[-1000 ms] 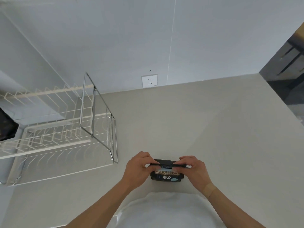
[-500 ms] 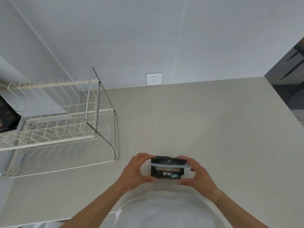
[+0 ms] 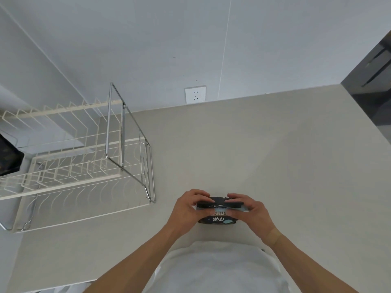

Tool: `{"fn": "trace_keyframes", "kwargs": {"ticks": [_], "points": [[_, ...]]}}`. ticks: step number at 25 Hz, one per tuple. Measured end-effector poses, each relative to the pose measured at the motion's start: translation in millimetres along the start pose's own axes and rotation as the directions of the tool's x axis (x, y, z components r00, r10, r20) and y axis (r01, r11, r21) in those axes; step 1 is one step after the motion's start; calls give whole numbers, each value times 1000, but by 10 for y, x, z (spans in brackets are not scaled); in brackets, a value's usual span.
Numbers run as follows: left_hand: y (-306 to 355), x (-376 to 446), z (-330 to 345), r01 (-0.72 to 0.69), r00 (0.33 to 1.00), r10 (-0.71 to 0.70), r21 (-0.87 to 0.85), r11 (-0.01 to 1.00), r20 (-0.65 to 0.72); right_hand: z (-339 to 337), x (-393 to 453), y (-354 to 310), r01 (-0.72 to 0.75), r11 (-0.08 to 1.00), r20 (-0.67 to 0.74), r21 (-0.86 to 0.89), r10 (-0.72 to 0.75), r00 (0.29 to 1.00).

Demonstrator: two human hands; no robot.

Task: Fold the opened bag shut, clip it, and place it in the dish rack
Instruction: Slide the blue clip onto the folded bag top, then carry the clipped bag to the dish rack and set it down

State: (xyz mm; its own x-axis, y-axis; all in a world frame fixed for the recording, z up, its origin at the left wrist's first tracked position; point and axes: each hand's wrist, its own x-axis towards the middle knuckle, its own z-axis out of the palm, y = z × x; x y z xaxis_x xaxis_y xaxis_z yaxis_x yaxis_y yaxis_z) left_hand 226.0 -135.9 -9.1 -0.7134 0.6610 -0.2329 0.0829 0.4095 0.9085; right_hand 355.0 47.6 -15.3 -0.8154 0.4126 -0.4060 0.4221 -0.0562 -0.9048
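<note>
While both hands are wrapped around it, the little black bag sits right at the near edge of the counter, just in front of the person's white shirt. The left hand grips the bag's left end, fingers curled over the top and thumb pressed against the front. The right hand does the same on the right end, fingers hooked over the top edge, thumb on the printed face. So both sets of fingers are closed tight on the bag, not spread at all. The top of the bag looks folded over into a flat dark strip between the two hands. Can't really tell if there's a clip on it, there's a pale bluish bit poking out by the right fingers but it's too small to call.

Further back and off to the left, well apart from the bag, is the dish rack, cream wire with a shiny metal frame. Something dark pokes in at the far left edge beside it. Behind all that, a wall socket sits just above where the counter meets the wall.
</note>
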Motion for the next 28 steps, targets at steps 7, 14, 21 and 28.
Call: {"fn": "trace_keyframes", "kwargs": {"ticks": [7,14,21,28], "points": [[-7,23,4,-63,997,60,73,995,48,0,3,74,89,994,-8,-57,-89,996],[-284,-126,-107,165,959,-186,113,980,214,-87,-71,383,10,995,143,-98,4,990],[-328,-15,47,195,971,-217,189,962,101,-42,10,375,14,984,78,-178,0,997],[-182,44,-56,163,976,-182,159,974,116,-64,51,252,-27,991,56,-129,35,998]]}}
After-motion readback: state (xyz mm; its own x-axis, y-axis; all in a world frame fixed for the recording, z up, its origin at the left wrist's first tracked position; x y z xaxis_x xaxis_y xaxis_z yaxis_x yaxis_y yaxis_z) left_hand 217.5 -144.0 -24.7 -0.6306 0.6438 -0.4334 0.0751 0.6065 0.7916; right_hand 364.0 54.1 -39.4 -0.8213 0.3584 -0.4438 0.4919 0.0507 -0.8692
